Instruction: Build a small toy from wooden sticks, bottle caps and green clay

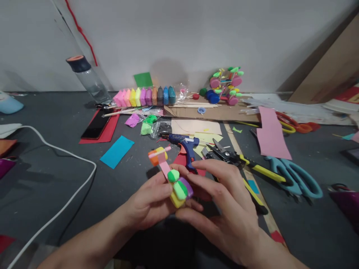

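Both my hands hold a small clay craft piece [177, 185] low in the middle of the view. It has green, yellow and purple clay lumps on a pink stick, with an orange and yellow lump [156, 155] at the far end. My left hand [151, 203] grips it from the left, fingers curled round the lumps. From the right, my right hand [221, 198] pinches the same lumps with thumb and fingers.
A blue glue gun [185, 144] lies just beyond my hands. Pliers with yellow handles [241, 162], teal scissors [294, 175], a pink sheet [270, 132], a row of clay packs [146, 96], a clay wheel model [226, 85], a phone [97, 126], a bottle [88, 78] and a white cable [70, 157] surround them.
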`<state>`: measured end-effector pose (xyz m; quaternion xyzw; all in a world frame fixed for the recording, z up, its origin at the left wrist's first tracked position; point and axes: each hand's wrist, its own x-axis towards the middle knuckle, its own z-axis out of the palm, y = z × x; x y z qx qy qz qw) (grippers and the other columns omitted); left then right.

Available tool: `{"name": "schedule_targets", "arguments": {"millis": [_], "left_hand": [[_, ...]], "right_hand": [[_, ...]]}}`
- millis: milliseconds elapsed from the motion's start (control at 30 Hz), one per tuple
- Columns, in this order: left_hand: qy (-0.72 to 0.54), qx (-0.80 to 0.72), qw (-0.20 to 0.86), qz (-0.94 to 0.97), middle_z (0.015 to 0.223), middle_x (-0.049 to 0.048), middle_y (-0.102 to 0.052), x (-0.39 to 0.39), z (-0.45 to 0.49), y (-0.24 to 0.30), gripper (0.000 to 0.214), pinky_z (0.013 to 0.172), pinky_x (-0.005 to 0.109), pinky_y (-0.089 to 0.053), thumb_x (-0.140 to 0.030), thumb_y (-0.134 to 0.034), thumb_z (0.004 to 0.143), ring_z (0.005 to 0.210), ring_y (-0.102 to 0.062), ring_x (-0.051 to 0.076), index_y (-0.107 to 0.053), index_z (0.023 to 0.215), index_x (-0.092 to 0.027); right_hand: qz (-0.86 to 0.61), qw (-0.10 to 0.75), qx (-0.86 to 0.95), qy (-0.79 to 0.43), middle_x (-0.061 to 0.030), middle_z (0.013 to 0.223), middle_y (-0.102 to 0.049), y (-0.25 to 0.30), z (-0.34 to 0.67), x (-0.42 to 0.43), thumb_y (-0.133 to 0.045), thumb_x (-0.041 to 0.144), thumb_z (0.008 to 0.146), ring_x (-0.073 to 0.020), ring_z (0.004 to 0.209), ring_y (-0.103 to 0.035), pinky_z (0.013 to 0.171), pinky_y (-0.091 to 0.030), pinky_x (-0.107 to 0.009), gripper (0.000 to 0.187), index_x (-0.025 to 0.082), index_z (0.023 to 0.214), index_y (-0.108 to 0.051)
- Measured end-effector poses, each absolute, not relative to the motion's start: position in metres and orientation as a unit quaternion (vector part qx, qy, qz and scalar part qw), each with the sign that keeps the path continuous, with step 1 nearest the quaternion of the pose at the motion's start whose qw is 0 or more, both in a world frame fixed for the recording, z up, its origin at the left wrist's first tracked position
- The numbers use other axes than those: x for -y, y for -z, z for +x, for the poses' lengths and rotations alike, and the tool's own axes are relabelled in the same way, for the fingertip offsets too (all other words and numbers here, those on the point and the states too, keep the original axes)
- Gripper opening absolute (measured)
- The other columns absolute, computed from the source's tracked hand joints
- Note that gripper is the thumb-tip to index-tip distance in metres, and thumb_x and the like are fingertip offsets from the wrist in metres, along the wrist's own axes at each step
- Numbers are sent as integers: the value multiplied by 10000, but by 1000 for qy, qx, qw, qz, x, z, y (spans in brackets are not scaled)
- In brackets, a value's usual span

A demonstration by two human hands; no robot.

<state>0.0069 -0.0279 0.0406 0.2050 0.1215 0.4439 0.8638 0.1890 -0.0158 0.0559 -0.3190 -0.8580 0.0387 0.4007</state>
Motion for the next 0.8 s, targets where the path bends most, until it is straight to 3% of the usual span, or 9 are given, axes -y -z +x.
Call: {"name": "schedule_targets", "arguments": {"millis": [200, 300, 400, 533, 600, 667, 800], "left_hand": [[-478, -144, 848, 181, 992, 84, -746, 31, 10, -37, 338, 870, 292, -536, -370, -704, 876, 922, -709, 182, -699, 1124, -140], [-480, -191, 842, 157, 850, 69, -711, 30, 12, -37, 421, 733, 264, -532, -498, -717, 830, 756, -679, 164, -701, 1048, -138], [-495, -210, 832, 140, 707, 26, -610, 27, 12, -37, 524, 578, 234, -465, -646, -603, 838, 571, -553, 118, -681, 943, -139], [-505, -222, 822, 143, 640, 10, -523, 25, 10, -39, 619, 507, 221, -390, -688, -344, 923, 492, -445, 97, -642, 857, -150], [-505, -233, 819, 142, 621, 13, -507, 24, 7, -40, 664, 498, 227, -382, -644, -201, 968, 476, -435, 101, -626, 824, -154], [-507, -248, 813, 141, 609, 14, -501, 23, 5, -42, 657, 494, 233, -385, -576, -147, 1000, 469, -441, 107, -612, 798, -158], [-514, -281, 797, 149, 658, 24, -531, 20, 1, -45, 509, 495, 243, -422, -414, -235, 1034, 525, -514, 130, -594, 776, -160]], "right_hand": [[-308, 407, 859, -23, -162, 1193, -598, -51, 180, 15, -708, 317, 884, -264, 1150, -553, 991, -460, -441, 322, 102, 1106, -617], [-304, 403, 862, -55, -153, 1190, -611, -52, 186, 13, -702, 370, 885, -262, 1139, -570, 970, -475, -431, 347, 122, 1112, -616], [-351, 441, 821, -94, -127, 1182, -637, -59, 200, 6, -668, 307, 908, -250, 1118, -607, 950, -492, -418, 250, 171, 1115, -631], [-442, 529, 723, -53, -66, 1020, -707, -70, 221, -10, -591, 208, 934, -219, 976, -672, 873, -517, -386, 103, 217, 997, -673], [-481, 481, 733, -19, -36, 912, -718, -71, 228, -18, -588, 241, 942, -194, 859, -683, 784, -522, -335, 87, 218, 930, -671], [-504, 363, 783, -7, -21, 851, -716, -67, 232, -24, -564, 280, 960, -174, 776, -677, 712, -510, -294, 143, 214, 880, -662], [-538, 118, 833, 50, -60, 838, -712, -53, 233, -29, -525, 334, 969, -222, 784, -671, 655, -460, -316, 237, 193, 851, -675]]}}
